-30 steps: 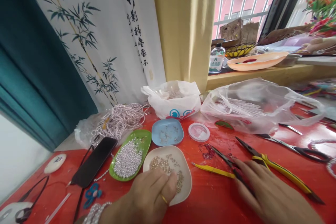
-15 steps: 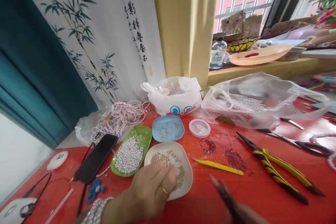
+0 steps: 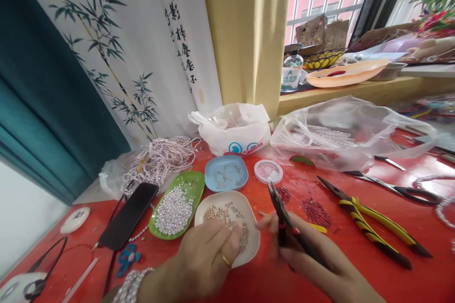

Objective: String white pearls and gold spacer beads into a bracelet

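My left hand (image 3: 208, 258), with a ring and a pearl bracelet, rests over the near edge of a cream dish (image 3: 249, 241) of small gold beads, its fingertips pinched together in the beads. My right hand (image 3: 313, 258) is closed around the handles of black needle-nose pliers (image 3: 279, 206), whose tips point up and away just right of the cream dish. A yellow tweezer (image 3: 316, 227) lies partly hidden behind the pliers and my right hand.
A green dish (image 3: 197, 184) of pearls, a blue dish (image 3: 227, 173) and a clear spool (image 3: 268, 171) sit beyond. A phone (image 3: 130, 215), pearl strands (image 3: 161, 158), yellow-handled pliers (image 3: 373, 220), scissors (image 3: 394, 189) and plastic bags (image 3: 234, 128) lie on the red table (image 3: 355, 265).
My right hand picked up the black pliers from the table, drew them back toward me, then brought them up beside the cream dish. My left hand stayed in the gold beads.
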Motion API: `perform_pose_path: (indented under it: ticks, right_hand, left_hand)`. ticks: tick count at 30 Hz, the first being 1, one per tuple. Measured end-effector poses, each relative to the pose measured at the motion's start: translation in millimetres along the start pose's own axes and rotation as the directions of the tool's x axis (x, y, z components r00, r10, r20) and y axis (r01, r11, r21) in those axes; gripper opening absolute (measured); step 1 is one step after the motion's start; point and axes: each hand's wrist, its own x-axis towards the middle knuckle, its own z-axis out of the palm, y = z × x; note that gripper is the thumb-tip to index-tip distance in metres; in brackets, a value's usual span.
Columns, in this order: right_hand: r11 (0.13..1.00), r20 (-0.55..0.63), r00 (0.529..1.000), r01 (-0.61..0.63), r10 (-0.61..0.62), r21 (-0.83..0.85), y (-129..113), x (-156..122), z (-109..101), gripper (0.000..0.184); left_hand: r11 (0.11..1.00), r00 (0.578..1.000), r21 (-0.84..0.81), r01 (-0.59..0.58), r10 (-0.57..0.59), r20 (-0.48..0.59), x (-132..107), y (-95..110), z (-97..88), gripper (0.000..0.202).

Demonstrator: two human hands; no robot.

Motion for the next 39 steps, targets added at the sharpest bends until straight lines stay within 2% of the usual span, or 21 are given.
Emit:
perform_pose_path:
  ticks: [3, 9, 16, 22, 29, 33, 39]
  right_hand:
    - [0.999, 0.046, 0.998, 0.036, -0.037, 0.031, -8.6, 8.8, 6.8, 0.021]
    - [0.996, 0.161, 0.986, 0.021, -0.034, 0.081, -5.0, 13.1, 10.4, 0.021]
    - [0.989, 0.205, 0.974, 0.076, -0.100, 0.123, -0.9, 15.5, 7.5, 0.019]
    - [0.987, 0.239, 0.957, 0.151, -0.162, 0.063, 0.2, 17.4, 7.7, 0.018]
    - [0.994, 0.224, 0.968, 0.102, -0.110, 0.046, -0.1, 15.2, 8.3, 0.023]
    - [0.990, 0.224, 0.965, 0.139, -0.138, 0.014, 7.7, 17.0, 6.2, 0.021]
    - [0.984, 0.082, 0.985, 0.159, -0.153, -0.074, 3.4, 14.8, 3.1, 0.026]
  left_hand:
    - [1.000, 1.000, -0.013, -0.008, 0.008, 0.017, 0.1, 0.8, -0.5, 0.025]
    - [0.998, 1.000, -0.050, -0.024, 0.024, 0.010, 3.1, 0.9, -2.0, 0.018]
    - [0.995, 0.999, -0.095, -0.012, 0.015, 0.038, 2.7, 0.5, -1.5, 0.021]
    - [0.994, 1.000, -0.108, 0.003, -0.001, 0.015, 1.8, 1.3, 0.5, 0.024]
    - [0.996, 0.999, -0.080, 0.034, -0.034, -0.009, 0.1, 3.2, 3.3, 0.024]
    - [0.997, 0.999, -0.072, 0.035, -0.036, -0.011, -0.1, 2.8, 4.1, 0.023]
    - [0.999, 1.000, -0.035, 0.029, -0.028, 0.010, -2.3, 0.7, 4.7, 0.024]
